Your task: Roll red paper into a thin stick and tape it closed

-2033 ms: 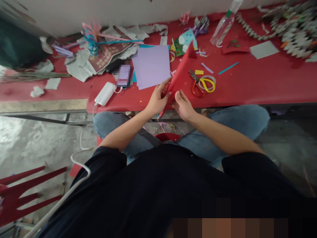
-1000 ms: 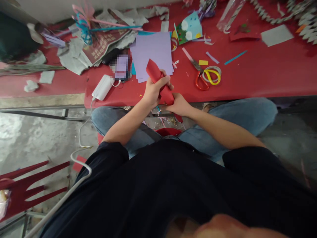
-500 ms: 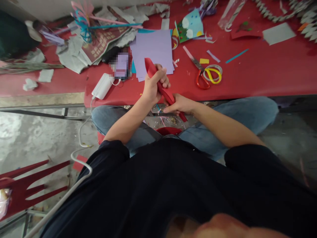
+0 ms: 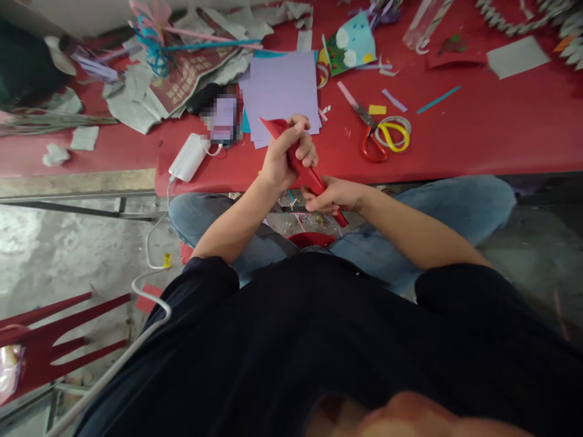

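A rolled sheet of red paper slants between my hands, over the near edge of the table. My left hand is closed round its upper part, and a pointed loose corner flares out past the thumb. Lower down, my right hand grips the roll near its other end, which pokes out below the fingers. Just beyond my left hand lies a stack of lilac paper sheets. Scissors with one red and one yellow handle loop rest to the right, on a roll of clear tape.
A white power bank with a cable and a blurred-out phone lie left of the paper. Newspaper, paper strips and a blue picture card lie farther back. A red plastic chair stands at lower left.
The flared corner of the red paper has opened out to the left, and the fingers of my left hand have shifted on the roll. My right hand has moved slightly right and down.
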Tool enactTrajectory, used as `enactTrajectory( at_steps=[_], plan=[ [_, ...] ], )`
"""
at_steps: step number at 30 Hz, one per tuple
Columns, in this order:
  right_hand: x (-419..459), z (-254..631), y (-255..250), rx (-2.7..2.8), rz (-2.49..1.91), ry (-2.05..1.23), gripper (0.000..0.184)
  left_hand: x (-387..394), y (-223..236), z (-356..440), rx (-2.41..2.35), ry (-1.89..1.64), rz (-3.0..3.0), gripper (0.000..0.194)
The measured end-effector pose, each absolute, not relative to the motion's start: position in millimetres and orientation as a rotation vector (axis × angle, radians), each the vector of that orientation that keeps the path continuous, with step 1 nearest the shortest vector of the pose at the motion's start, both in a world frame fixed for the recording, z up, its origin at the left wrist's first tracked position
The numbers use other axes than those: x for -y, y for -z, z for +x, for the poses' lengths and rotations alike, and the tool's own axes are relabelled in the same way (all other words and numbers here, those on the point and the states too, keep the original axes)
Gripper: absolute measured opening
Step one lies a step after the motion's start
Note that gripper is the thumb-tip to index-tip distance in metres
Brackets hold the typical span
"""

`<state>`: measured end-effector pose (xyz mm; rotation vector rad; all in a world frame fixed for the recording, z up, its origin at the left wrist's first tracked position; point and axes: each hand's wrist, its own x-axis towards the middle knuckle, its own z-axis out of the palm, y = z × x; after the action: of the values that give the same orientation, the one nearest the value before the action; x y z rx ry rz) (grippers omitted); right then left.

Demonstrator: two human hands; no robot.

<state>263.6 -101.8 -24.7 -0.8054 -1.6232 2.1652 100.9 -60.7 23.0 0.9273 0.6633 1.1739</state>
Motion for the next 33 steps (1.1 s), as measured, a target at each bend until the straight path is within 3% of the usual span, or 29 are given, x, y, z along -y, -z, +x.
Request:
enactTrajectory(
  at_steps=[2, 6, 8, 15, 18, 22, 25, 30, 33],
  plan=[
    [102.9, 262.2, 24.4, 1.631, -0.786, -2.141, 0.047, 61.2, -24.9, 99.5, -0.637, -1.163, 0.931, 0.026],
    [99.9, 255.1, 37.4, 1.818, -1.337, -1.027, 0.027, 61.1, -20.5, 107.5, -0.67, -1.372, 0.913, 0.023],
    [98.0, 254.3, 43.3, 1.892, -1.477, -0.701, 0.026, 60.5, -18.4, 111.2, -0.759, -1.438, 0.899, 0.023],
    [95.0, 258.7, 42.9, 2.027, -1.635, -0.485, 0.045, 56.5, -15.3, 113.8, -0.983, -1.532, 0.814, 0.036],
    [95.3, 259.9, 40.9, 2.016, -1.537, -0.617, 0.053, 52.0, -9.0, 112.9, -0.998, -1.546, 0.78, 0.041],
    [101.8, 260.9, 32.8, 1.764, -1.148, -1.417, 0.068, 44.2, -2.2, 100.8, -0.921, -1.488, 0.868, 0.041],
    [103.2, 263.2, 25.1, 1.509, -1.094, -1.709, 0.076, 37.6, 2.3, 83.3, -0.762, -1.456, 1.052, 0.039],
    [79.6, 286.5, 23.8, 1.324, -1.271, -1.351, 0.07, 25.0, 7.3, 48.1, -0.704, -1.51, 1.364, 0.043],
    [62.8, 310.1, 24.0, 1.355, -1.328, -1.195, 0.076, 22.4, -1.8, 25.7, -0.864, -1.405, 1.878, 0.046]
  ],
)
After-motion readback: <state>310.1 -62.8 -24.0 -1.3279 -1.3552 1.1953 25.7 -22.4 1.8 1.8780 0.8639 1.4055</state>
